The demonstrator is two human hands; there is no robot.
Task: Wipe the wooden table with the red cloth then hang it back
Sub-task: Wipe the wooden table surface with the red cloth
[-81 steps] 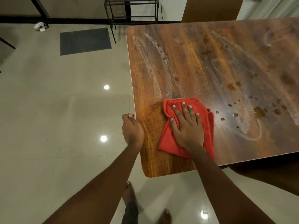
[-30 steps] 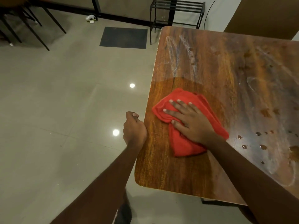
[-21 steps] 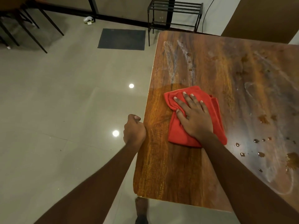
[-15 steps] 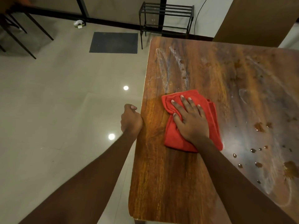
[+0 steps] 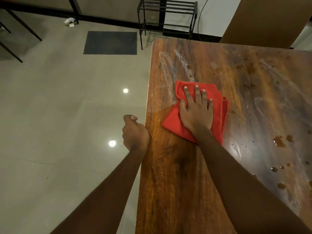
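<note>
A folded red cloth (image 5: 219,105) lies on the wooden table (image 5: 177,183) near its left edge. My right hand (image 5: 196,112) presses flat on the cloth with fingers straight and spread. My left hand (image 5: 134,132) is curled at the table's left edge, thumb on top; whether its fingers grip the edge is hidden. White smears run across the wood just beyond the cloth, and brown drops and stains dot the right side of the table.
A black metal rack (image 5: 167,16) stands against the wall beyond the table's far end. A dark floor mat (image 5: 110,42) lies on the glossy tiled floor to the left. Thin black chair legs (image 5: 20,27) show at the far left. A brown panel (image 5: 268,21) leans at the back right.
My right hand has slid the red cloth away from me along the table's left side, toward the white smears. My left hand has stayed at the table edge.
</note>
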